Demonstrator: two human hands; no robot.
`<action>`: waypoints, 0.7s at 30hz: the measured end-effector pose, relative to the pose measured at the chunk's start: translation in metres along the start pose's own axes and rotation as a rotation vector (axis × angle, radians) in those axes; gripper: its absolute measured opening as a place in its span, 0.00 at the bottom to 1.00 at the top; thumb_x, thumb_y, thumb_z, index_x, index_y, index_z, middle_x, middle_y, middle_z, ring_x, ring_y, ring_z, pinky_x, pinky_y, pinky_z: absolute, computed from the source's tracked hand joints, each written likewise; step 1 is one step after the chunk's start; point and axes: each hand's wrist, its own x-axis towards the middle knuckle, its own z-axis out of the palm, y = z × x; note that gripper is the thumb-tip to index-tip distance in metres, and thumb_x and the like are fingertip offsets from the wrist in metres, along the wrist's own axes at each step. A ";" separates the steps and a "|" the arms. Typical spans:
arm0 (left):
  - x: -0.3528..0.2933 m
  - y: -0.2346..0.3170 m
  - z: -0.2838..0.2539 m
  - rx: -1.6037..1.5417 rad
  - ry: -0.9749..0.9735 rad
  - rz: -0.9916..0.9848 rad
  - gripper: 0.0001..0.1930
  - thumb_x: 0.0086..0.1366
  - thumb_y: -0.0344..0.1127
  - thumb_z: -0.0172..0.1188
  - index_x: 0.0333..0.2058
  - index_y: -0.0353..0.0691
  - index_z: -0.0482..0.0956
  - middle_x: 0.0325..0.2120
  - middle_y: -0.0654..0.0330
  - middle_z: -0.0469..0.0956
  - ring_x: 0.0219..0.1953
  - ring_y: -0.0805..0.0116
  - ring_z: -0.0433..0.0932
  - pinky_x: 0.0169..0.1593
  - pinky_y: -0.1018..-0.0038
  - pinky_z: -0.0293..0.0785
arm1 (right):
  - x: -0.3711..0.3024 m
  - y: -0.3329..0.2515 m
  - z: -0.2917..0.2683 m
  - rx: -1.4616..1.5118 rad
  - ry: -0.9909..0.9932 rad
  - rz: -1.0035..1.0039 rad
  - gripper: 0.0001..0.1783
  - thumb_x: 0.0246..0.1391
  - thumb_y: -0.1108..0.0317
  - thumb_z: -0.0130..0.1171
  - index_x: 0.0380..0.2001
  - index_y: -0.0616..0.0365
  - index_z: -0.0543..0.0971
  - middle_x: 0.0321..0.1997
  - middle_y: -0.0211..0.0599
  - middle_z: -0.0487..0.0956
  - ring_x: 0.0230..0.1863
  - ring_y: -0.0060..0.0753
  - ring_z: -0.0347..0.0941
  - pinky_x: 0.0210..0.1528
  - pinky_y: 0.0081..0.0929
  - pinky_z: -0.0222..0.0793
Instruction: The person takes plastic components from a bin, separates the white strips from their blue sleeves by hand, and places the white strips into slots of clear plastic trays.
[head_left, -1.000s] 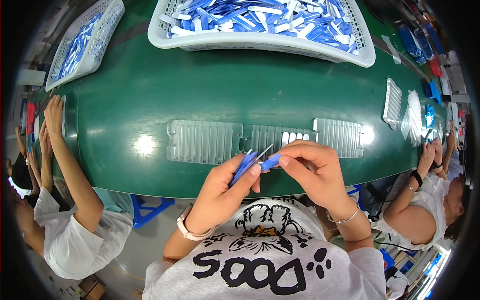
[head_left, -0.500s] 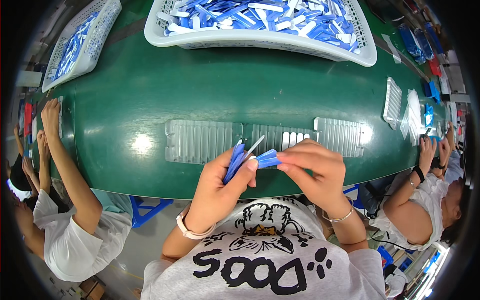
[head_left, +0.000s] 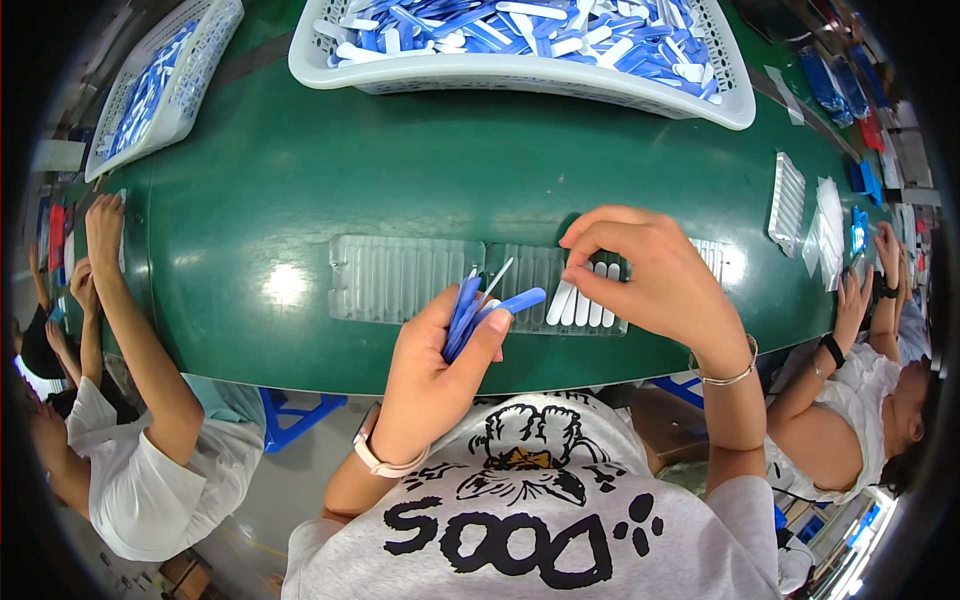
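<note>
My left hand (head_left: 435, 365) is closed around a bundle of flat, round-ended sticks (head_left: 463, 315), blue on one face and white on the other. One blue stick (head_left: 523, 300) juts from under its thumb toward the right. Over the middle clear plastic tray (head_left: 525, 264), my right hand (head_left: 655, 275) pinches the upper end of a tilted white stick (head_left: 560, 304). Beside that stick, several white sticks (head_left: 596, 312) lie side by side in the tray's grooves; my fingers hide their upper parts.
Grooved clear trays flank the middle one, left (head_left: 400, 282) and right (head_left: 712, 258). A large white basket (head_left: 540, 72) of blue and white sticks stands at the far side; another basket (head_left: 180, 110) is far left. Co-workers' arms rest on both table ends. Another tray (head_left: 786, 205) lies right.
My right hand has left the bundle and moved up and right to the middle tray with a stick. Fewer sticks fan out from my left fingertips. My left hand stays nearly still.
</note>
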 end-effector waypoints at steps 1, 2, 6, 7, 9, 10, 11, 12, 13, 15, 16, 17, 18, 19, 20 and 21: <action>0.000 -0.001 0.001 -0.001 0.000 0.000 0.09 0.66 0.35 0.56 0.33 0.34 0.73 0.21 0.67 0.70 0.23 0.81 0.68 0.28 0.82 0.65 | 0.002 0.003 0.001 -0.028 0.004 -0.061 0.06 0.44 0.71 0.63 0.23 0.62 0.76 0.36 0.40 0.79 0.32 0.44 0.76 0.35 0.33 0.70; 0.000 -0.003 0.001 0.012 0.009 0.026 0.08 0.66 0.35 0.56 0.33 0.35 0.73 0.20 0.67 0.71 0.20 0.84 0.63 0.23 0.84 0.58 | 0.005 0.004 0.003 -0.053 0.002 -0.126 0.07 0.45 0.70 0.63 0.23 0.61 0.76 0.35 0.40 0.79 0.31 0.43 0.76 0.34 0.33 0.70; -0.001 -0.003 -0.003 -0.003 0.012 -0.025 0.11 0.65 0.38 0.57 0.33 0.34 0.73 0.21 0.68 0.71 0.24 0.81 0.69 0.28 0.82 0.65 | 0.011 -0.010 0.006 -0.039 0.056 -0.035 0.08 0.45 0.68 0.65 0.26 0.60 0.78 0.33 0.39 0.79 0.32 0.42 0.76 0.34 0.33 0.70; -0.001 -0.002 -0.005 -0.004 0.013 -0.027 0.11 0.65 0.38 0.57 0.33 0.34 0.73 0.21 0.68 0.71 0.24 0.81 0.69 0.28 0.82 0.65 | 0.012 -0.008 0.008 -0.067 0.088 -0.203 0.08 0.45 0.68 0.65 0.27 0.59 0.79 0.34 0.38 0.79 0.33 0.42 0.75 0.35 0.33 0.71; -0.001 -0.001 -0.006 -0.129 -0.039 -0.110 0.11 0.65 0.39 0.58 0.34 0.35 0.74 0.21 0.68 0.71 0.21 0.83 0.67 0.25 0.84 0.62 | 0.009 -0.006 0.009 -0.092 0.122 -0.375 0.08 0.45 0.69 0.65 0.29 0.59 0.79 0.34 0.38 0.79 0.33 0.41 0.75 0.36 0.33 0.71; -0.001 0.000 -0.007 -0.128 -0.037 -0.110 0.11 0.65 0.39 0.58 0.34 0.35 0.74 0.21 0.68 0.71 0.21 0.83 0.67 0.25 0.84 0.62 | 0.004 -0.005 0.009 -0.010 0.084 -0.473 0.08 0.46 0.70 0.65 0.30 0.58 0.79 0.35 0.37 0.78 0.35 0.40 0.75 0.37 0.33 0.71; 0.001 0.000 -0.009 -0.173 -0.093 -0.149 0.12 0.66 0.39 0.57 0.35 0.35 0.73 0.20 0.67 0.71 0.20 0.83 0.65 0.24 0.84 0.60 | 0.002 -0.004 0.009 0.069 0.046 -0.567 0.08 0.46 0.71 0.64 0.32 0.58 0.79 0.36 0.36 0.78 0.36 0.39 0.74 0.39 0.33 0.71; 0.002 0.000 -0.010 -0.218 -0.149 -0.187 0.12 0.66 0.40 0.56 0.35 0.35 0.73 0.20 0.67 0.71 0.19 0.84 0.63 0.22 0.85 0.57 | 0.002 -0.002 0.009 0.068 0.047 -0.564 0.08 0.46 0.71 0.64 0.32 0.58 0.79 0.36 0.36 0.78 0.36 0.39 0.74 0.39 0.33 0.71; 0.003 0.001 -0.009 -0.218 -0.152 -0.188 0.12 0.66 0.40 0.56 0.35 0.35 0.73 0.20 0.67 0.71 0.19 0.84 0.63 0.22 0.85 0.57 | 0.002 0.001 0.009 0.075 0.053 -0.593 0.06 0.47 0.72 0.63 0.31 0.58 0.79 0.36 0.35 0.78 0.37 0.38 0.74 0.40 0.33 0.71; 0.002 0.004 -0.008 -0.352 -0.206 -0.225 0.12 0.68 0.40 0.53 0.36 0.35 0.73 0.20 0.67 0.69 0.17 0.84 0.59 0.20 0.85 0.53 | 0.003 -0.001 0.008 0.080 0.057 -0.621 0.04 0.48 0.73 0.62 0.30 0.58 0.78 0.37 0.35 0.78 0.38 0.37 0.74 0.41 0.32 0.71; 0.003 0.004 -0.007 -0.354 -0.207 -0.225 0.12 0.68 0.40 0.53 0.36 0.35 0.73 0.20 0.67 0.69 0.17 0.84 0.59 0.20 0.85 0.53 | 0.004 -0.006 0.004 0.122 0.090 -0.491 0.03 0.48 0.73 0.62 0.28 0.58 0.78 0.37 0.35 0.78 0.39 0.38 0.74 0.42 0.32 0.71; 0.003 0.005 -0.007 -0.383 -0.184 -0.211 0.12 0.69 0.39 0.51 0.37 0.35 0.73 0.20 0.66 0.69 0.17 0.84 0.59 0.19 0.85 0.53 | 0.005 -0.009 0.002 0.164 0.121 -0.363 0.03 0.48 0.73 0.62 0.26 0.59 0.78 0.38 0.35 0.78 0.39 0.38 0.74 0.42 0.32 0.71; 0.004 0.005 -0.007 -0.412 -0.160 -0.197 0.12 0.69 0.39 0.50 0.37 0.35 0.73 0.20 0.66 0.69 0.16 0.84 0.58 0.19 0.85 0.53 | 0.007 -0.009 0.000 0.163 0.120 -0.364 0.03 0.48 0.73 0.62 0.26 0.59 0.78 0.38 0.35 0.78 0.39 0.38 0.74 0.42 0.32 0.71; 0.004 0.003 -0.008 -0.413 -0.159 -0.195 0.12 0.69 0.39 0.50 0.37 0.35 0.73 0.20 0.66 0.69 0.16 0.84 0.58 0.19 0.85 0.53 | 0.009 -0.007 -0.004 0.134 0.053 -0.312 0.02 0.47 0.73 0.61 0.26 0.58 0.77 0.39 0.35 0.78 0.40 0.38 0.74 0.42 0.32 0.71; 0.004 0.001 -0.008 -0.370 -0.118 -0.161 0.12 0.70 0.38 0.49 0.37 0.34 0.73 0.20 0.65 0.69 0.16 0.84 0.58 0.19 0.85 0.52 | 0.012 -0.005 -0.007 0.106 -0.014 -0.260 0.02 0.47 0.72 0.61 0.25 0.58 0.77 0.40 0.36 0.78 0.40 0.39 0.74 0.43 0.32 0.71; 0.003 -0.001 -0.009 -0.327 -0.077 -0.126 0.11 0.70 0.38 0.49 0.38 0.34 0.73 0.20 0.65 0.69 0.16 0.84 0.58 0.19 0.85 0.52 | 0.013 0.000 -0.007 0.085 -0.121 -0.247 0.03 0.47 0.71 0.60 0.26 0.58 0.77 0.40 0.37 0.77 0.40 0.41 0.74 0.43 0.34 0.70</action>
